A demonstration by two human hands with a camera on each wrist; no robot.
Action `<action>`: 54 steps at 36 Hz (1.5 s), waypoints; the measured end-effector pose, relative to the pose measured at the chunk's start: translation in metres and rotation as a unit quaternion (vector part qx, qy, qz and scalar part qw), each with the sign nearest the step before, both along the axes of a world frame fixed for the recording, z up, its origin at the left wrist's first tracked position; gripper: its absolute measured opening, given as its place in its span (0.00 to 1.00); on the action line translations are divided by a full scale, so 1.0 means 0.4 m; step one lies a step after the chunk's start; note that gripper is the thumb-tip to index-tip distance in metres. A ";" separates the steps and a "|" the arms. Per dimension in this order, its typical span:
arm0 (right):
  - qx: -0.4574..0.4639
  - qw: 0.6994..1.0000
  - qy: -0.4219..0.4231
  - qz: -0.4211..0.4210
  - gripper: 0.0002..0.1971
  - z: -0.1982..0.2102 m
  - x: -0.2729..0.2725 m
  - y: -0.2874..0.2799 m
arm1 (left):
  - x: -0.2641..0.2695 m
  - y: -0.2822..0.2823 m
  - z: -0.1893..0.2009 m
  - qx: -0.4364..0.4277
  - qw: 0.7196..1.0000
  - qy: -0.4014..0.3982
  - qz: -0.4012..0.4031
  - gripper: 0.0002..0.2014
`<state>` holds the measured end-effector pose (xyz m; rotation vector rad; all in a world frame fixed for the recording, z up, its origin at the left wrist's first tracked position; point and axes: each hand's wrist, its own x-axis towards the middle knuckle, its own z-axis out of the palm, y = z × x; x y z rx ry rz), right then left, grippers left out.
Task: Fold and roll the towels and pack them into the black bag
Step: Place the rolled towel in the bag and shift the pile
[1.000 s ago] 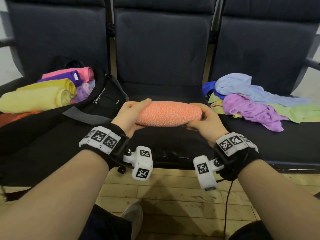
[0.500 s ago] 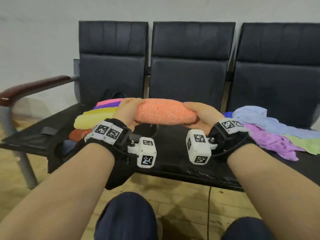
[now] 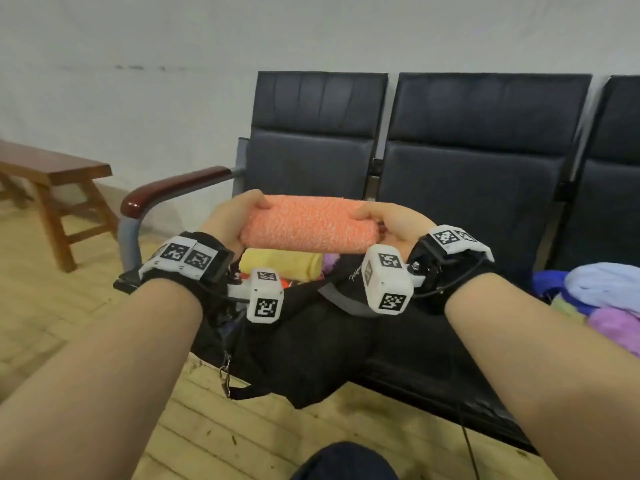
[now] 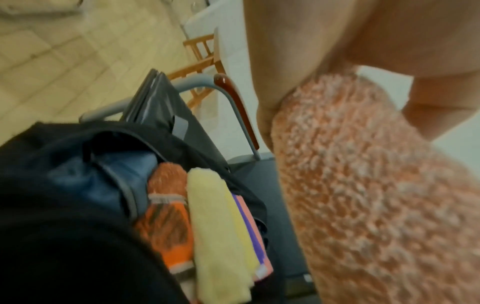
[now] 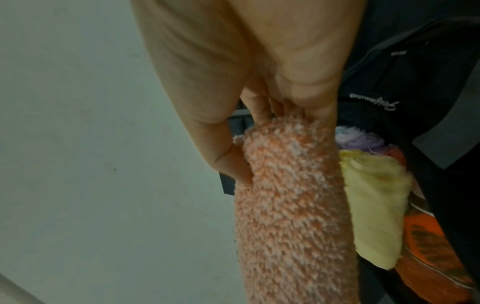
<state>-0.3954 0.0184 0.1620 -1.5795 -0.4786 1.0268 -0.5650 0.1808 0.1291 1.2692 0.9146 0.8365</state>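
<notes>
While the left hand (image 3: 232,220) grips the left end of the rolled orange towel (image 3: 308,225), its fingers (image 4: 283,61) curl round that end, thumb on top. The roll lies level in the air, just above the open black bag (image 3: 304,327), which sits on the leftmost seat of the row of chairs (image 3: 478,174). Inside the bag, directly under the roll, lie a rolled yellow towel (image 4: 215,226), a darker orange roll (image 4: 168,222) left of it, and purple and pink edges right of it. At the roll's right end the right hand (image 3: 398,221) holds on, its fingers (image 5: 259,109) wrapped round the tip. Farther right of the roll, loose blue and purple towels (image 3: 602,299) lie heaped on the seat.
</notes>
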 end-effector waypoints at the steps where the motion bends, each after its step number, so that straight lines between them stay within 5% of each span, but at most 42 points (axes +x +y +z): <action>1: -0.006 1.000 0.002 0.005 0.10 -0.009 -0.006 0.030 | -0.011 0.017 -0.003 -0.002 1.000 0.011 0.006 0.39; 4: -0.006 1.000 0.008 0.024 0.11 -0.045 -0.022 0.113 | -0.036 0.084 -0.042 -0.009 0.999 0.043 0.031 0.36; 8: -0.022 0.999 0.007 0.041 0.13 -0.104 -0.040 0.211 | -0.060 0.149 -0.089 -0.020 0.993 0.096 0.061 0.12; 12: -0.025 0.998 0.007 0.051 0.18 -0.169 -0.048 0.299 | -0.064 0.226 -0.130 -0.005 0.987 0.140 0.079 0.05; 20: -0.044 0.997 -0.037 0.054 0.29 -0.279 -0.031 0.386 | -0.028 0.304 -0.207 0.033 0.979 0.186 0.077 0.13; 26: -0.087 0.987 -0.098 0.098 0.38 -0.331 0.056 0.401 | 0.022 0.312 -0.265 0.029 0.981 0.184 0.061 0.09; 31: -0.124 0.959 -0.212 0.141 0.22 -0.287 0.029 0.381 | 0.054 0.323 -0.270 0.037 0.985 0.160 0.057 0.07; 38: -0.161 0.937 -0.268 0.160 0.28 -0.303 0.032 0.395 | 0.070 0.327 -0.296 0.041 0.978 0.201 0.027 0.12; 46: -0.210 0.928 -0.251 0.178 0.15 -0.303 0.040 0.413 | 0.068 0.345 -0.305 -0.043 0.950 0.310 0.003 0.22; 54: -0.202 0.917 -0.308 0.156 0.14 -0.330 0.057 0.414 | 0.122 0.358 -0.337 0.013 0.948 0.315 -0.036 0.13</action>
